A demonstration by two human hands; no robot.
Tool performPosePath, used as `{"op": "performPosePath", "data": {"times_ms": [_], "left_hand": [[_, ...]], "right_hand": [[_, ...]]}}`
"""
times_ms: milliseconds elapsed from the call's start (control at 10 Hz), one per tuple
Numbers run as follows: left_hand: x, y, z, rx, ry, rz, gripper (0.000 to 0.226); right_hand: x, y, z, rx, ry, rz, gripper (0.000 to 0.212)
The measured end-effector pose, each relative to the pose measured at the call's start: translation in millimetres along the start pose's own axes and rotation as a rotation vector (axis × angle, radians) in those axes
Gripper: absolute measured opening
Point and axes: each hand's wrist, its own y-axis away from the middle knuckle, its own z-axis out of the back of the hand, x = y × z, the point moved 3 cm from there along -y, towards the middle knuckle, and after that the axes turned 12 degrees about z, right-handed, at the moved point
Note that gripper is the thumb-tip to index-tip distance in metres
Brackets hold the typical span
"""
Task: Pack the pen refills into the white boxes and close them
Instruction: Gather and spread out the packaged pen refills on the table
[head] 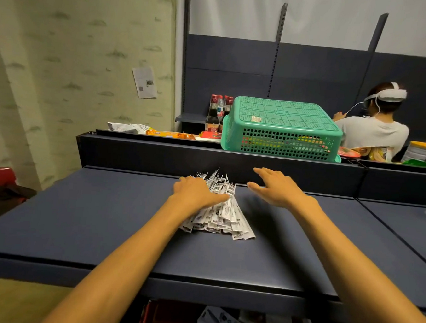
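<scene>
Pen refills heaped mid-frame on dark surface. Left hand flat atop heap, fingers straight, likely steadying it. Right hand open, hovering just right. No white boxes visible.

Single head view, looking forward-down over dark blue shelf top, close.

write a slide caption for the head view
Left hand rests flat on a pile of wrapped pen refills on a dark blue shelf top; the open right hand hovers beside it.
</scene>
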Motion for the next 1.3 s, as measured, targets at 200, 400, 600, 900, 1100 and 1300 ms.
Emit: {"op": "performPosePath", "data": {"times_ms": [200, 400, 600, 900, 1100, 1300], "left_hand": [[-13.3, -11.9, 0.2, 0.146, -0.053, 0.11, 0.093], [-18.6, -5.6, 8.1, 0.119, -0.003, 0.115, 0.084], [-28.6, -1.2, 2.1, 0.126, 0.002, 0.11, 0.054], [-33.6, -0.4, 2.0, 0.027, 0.114, 0.099, 0.029], [-26.4, -3.6, 21.6, -0.024, 0.218, 0.073, 0.066], [-15.5, 1.5, 45.1, -0.053, 0.269, -0.045, 0.069]], "right_hand": [[-7.9, 9.2, 8.0, -0.016, 0.04, -0.008, 0.068], [-19.0, 25.3, 9.3, -0.034, 0.019, 0.008, 0.068], [-27.1, 33.5, 4.7, -0.048, -0.004, 0.039, 0.068], [-32.8, 37.3, 3.6, -0.041, -0.007, 0.05, 0.068], [-41.3, 41.7, 10.9, -0.047, -0.008, 0.012, 0.068], [-36.6, 50.6, 15.4, -0.042, 0.003, -0.021, 0.067]]}}
